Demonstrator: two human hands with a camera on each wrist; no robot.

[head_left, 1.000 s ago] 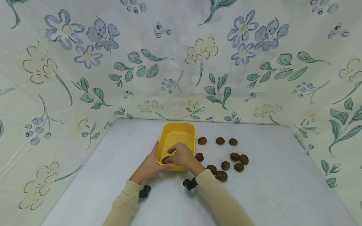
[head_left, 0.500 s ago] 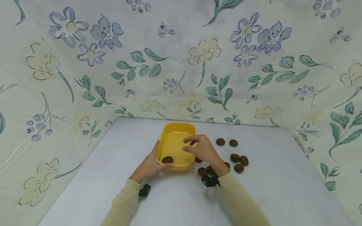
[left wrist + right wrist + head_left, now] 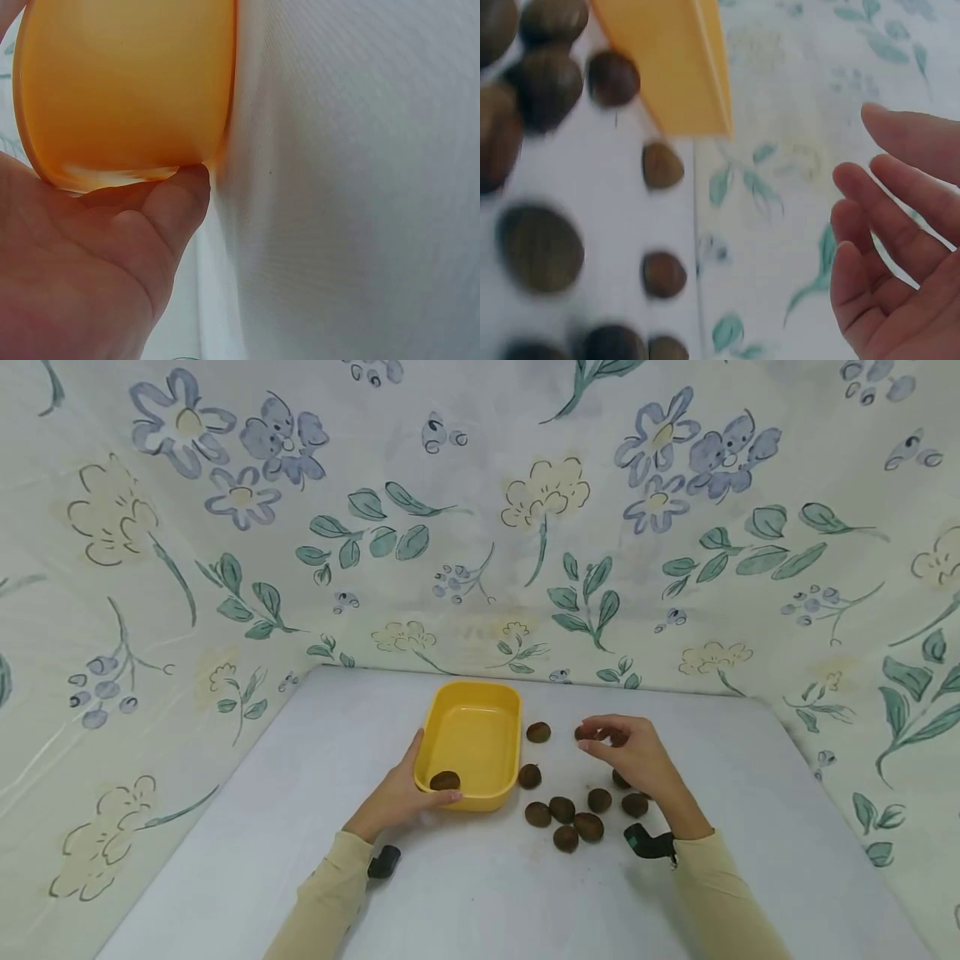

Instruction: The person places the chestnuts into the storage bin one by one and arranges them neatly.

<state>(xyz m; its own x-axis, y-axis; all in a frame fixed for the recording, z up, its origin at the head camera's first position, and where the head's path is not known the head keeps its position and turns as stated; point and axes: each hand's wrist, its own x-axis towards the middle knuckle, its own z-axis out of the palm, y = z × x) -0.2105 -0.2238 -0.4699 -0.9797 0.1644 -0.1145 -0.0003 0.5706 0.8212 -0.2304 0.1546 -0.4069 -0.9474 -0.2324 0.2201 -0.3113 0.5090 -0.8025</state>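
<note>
A yellow plastic tub [image 3: 472, 739] stands on the white table. My left hand [image 3: 397, 797] grips its near left corner, thumb across the front rim and fingers along the side; in the left wrist view fingers tuck against the tub's wall [image 3: 135, 90]. One brown chestnut [image 3: 444, 781] lies inside, close to that thumb. To the right of the tub, my right hand [image 3: 636, 756] hovers with fingers loosely bent, overlapping a chestnut [image 3: 581, 733] in the head view. Seen from the right wrist, nothing lies between its fingers [image 3: 922, 259].
Several more chestnuts [image 3: 588, 827] are scattered right of the tub, some touching one another. Two lie close to its right wall, one of them a chestnut [image 3: 529, 777] beside the rim. Behind the table [image 3: 465, 893] hangs a flowered cloth [image 3: 480, 527].
My right hand has left the tub and moved right, over the far chestnuts. The chestnut it held stays in the tub's near left corner. My left hand keeps its place.
</note>
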